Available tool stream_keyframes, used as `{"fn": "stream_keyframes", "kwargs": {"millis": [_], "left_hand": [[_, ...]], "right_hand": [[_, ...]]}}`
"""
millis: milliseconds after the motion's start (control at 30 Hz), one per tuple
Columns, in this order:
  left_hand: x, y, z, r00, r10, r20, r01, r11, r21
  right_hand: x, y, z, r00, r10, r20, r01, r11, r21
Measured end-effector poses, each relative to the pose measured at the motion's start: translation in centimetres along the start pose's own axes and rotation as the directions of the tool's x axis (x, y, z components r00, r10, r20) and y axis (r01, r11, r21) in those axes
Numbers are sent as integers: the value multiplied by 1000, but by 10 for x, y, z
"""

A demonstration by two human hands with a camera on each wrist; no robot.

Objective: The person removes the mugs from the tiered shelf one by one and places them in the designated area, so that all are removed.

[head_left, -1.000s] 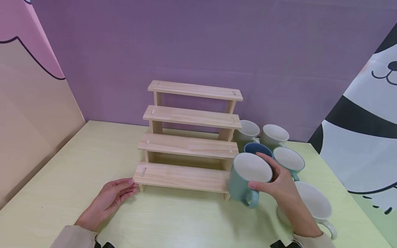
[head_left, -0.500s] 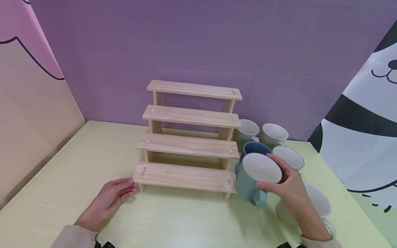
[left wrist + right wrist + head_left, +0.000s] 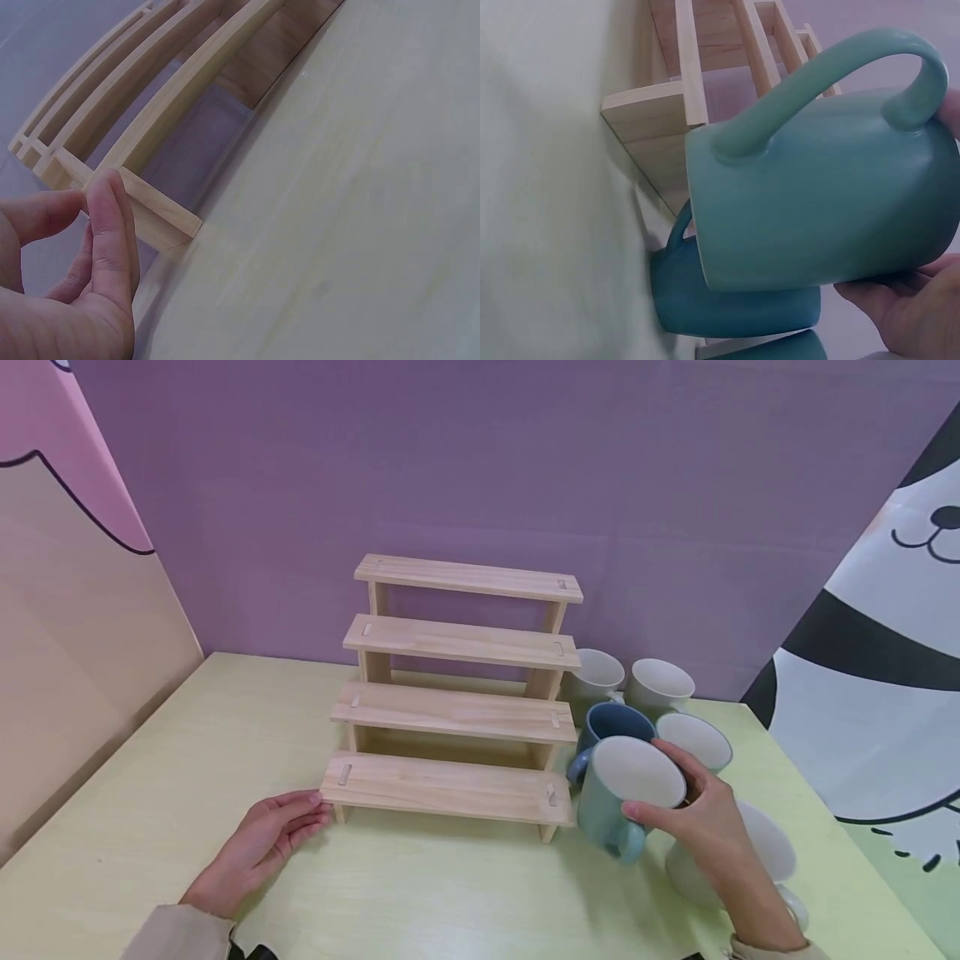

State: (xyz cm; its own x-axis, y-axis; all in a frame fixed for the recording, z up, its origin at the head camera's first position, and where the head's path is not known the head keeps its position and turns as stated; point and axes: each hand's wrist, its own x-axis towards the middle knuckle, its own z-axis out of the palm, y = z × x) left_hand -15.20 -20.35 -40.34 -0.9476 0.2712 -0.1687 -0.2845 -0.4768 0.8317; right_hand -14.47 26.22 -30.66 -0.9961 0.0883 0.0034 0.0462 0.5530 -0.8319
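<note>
A four-step wooden display rack (image 3: 450,787) stands on the table. My left hand (image 3: 266,843) pinches the left front corner of its lowest step between thumb and fingers; the left wrist view shows the fingertips (image 3: 106,199) at that corner. With thumb and fingers around its upper part, my right hand (image 3: 708,818) holds a teal mug (image 3: 609,806) with a white inside. The mug tilts slightly, handle toward me, beside the right end of the lowest step. In the right wrist view its base is seen above the table. Just behind it stands a blue mug (image 3: 617,720), handle to the left.
Two pale mugs, a left one (image 3: 597,670) and a right one (image 3: 662,681), stand at the back right. Another white-lined mug (image 3: 697,739) is near my right fingers. A large white mug (image 3: 772,843) stands partly behind my right wrist. A purple backdrop (image 3: 480,460) rises behind the table.
My right hand has carried the teal mug rightward, away from the lowest step's right end, uncovering that end and the blue mug's handle. My left hand stays at the rack's corner.
</note>
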Motion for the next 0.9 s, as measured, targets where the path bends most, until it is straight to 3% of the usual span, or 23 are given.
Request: {"fn": "stream_keyframes", "kwargs": {"millis": [400,900], "left_hand": [[1,-1,0,1000,-1,-15,1,1000,0],[1,0,1,1000,-2,-6,2,1000,4]], "right_hand": [[-4,7,9,999,-42,0,42,999,-28],[-5,16,19,999,27,31,-24,996,-89]]}}
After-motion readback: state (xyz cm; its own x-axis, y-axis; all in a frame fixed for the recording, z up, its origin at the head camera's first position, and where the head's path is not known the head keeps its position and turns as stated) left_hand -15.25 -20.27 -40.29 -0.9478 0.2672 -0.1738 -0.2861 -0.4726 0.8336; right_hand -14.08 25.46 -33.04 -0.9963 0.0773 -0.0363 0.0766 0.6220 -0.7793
